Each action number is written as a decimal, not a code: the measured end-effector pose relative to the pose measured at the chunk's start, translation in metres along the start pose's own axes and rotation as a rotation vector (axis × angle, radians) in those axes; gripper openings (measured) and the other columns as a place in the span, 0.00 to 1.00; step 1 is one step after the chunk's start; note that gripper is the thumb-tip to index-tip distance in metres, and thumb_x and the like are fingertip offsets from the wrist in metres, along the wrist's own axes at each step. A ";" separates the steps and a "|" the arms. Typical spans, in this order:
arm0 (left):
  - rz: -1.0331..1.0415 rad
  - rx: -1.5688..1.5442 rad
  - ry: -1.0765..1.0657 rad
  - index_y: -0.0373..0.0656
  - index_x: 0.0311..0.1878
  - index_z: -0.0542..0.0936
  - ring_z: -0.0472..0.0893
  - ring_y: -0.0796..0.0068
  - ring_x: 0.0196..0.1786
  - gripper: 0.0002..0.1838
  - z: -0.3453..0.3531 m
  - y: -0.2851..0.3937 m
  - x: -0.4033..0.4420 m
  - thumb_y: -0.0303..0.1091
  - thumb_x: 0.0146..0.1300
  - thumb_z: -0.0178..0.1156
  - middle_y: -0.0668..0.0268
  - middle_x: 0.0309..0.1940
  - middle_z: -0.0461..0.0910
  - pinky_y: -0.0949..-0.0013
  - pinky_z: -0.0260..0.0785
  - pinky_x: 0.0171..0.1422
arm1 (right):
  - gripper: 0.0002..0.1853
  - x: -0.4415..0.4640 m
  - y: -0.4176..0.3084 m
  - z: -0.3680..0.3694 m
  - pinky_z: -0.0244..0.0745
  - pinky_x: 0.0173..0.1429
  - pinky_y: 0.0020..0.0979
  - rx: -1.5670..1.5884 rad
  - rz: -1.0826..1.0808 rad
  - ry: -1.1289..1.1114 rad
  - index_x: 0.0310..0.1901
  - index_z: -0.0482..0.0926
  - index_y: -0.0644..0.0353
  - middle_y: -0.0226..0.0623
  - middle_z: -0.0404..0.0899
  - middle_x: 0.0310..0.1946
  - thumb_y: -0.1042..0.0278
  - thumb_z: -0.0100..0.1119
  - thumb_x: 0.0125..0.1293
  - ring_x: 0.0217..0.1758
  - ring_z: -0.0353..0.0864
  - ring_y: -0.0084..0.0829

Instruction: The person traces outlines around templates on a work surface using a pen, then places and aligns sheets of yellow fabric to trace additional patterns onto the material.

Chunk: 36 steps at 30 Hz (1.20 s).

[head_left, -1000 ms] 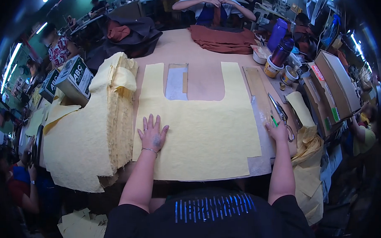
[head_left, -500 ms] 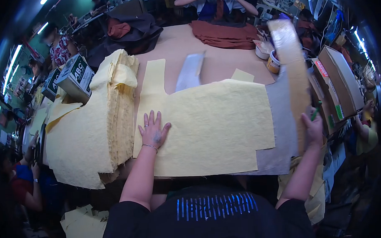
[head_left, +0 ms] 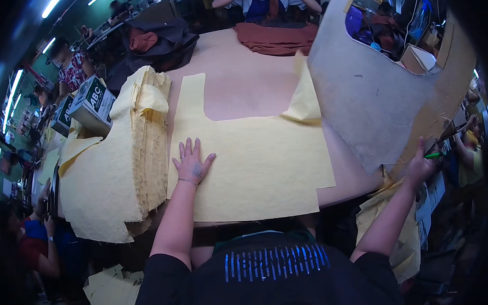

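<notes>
My left hand (head_left: pixel 192 164) lies flat with fingers spread on a yellow cut sheet (head_left: pixel 255 163) that has a U-shaped notch at its far edge. The sheet's far right strip is folded up. My right hand (head_left: pixel 419 165), at the right, grips the near edge of a large grey template (head_left: pixel 354 89) with brown borders, raised and tilted off the table. A green pen (head_left: pixel 433 155) sticks out from the same hand. Left of my left hand stands a thick stack of yellow sheets (head_left: pixel 110 178).
Metal ABC cans (head_left: pixel 92 106) stand by the stack. Dark cloth (head_left: pixel 165 45) and folded rust-brown cloth (head_left: pixel 275 38) lie at the table's far side. A person (head_left: pixel 268 4) is beyond it; others are at the left and right. Yellow scraps (head_left: pixel 111 286) lie below.
My right hand has moved right and lifted the grey template from under the yellow sheet, up and to the right. The sheet's right strip has folded. My left hand has stayed on the sheet.
</notes>
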<state>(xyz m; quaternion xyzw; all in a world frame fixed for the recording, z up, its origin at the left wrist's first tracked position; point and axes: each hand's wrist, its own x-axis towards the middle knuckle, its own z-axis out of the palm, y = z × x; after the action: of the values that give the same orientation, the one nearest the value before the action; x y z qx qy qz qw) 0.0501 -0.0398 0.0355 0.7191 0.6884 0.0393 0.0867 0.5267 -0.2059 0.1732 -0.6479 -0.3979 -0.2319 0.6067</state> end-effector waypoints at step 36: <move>0.050 -1.505 -0.299 0.37 0.52 0.68 0.71 0.77 0.47 0.21 -0.058 -0.023 0.018 0.37 0.58 0.54 0.66 0.46 0.72 0.72 0.63 0.51 | 0.19 -0.068 -0.054 0.016 0.65 0.46 0.24 0.341 0.600 -0.471 0.44 0.71 0.65 0.30 0.72 0.37 0.67 0.62 0.52 0.39 0.70 0.21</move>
<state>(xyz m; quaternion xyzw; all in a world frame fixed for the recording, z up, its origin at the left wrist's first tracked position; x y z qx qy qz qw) 0.0186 -0.0169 0.0877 0.4793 0.4407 0.4016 0.6441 0.4413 -0.2094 0.1497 -0.6606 -0.3522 0.1787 0.6385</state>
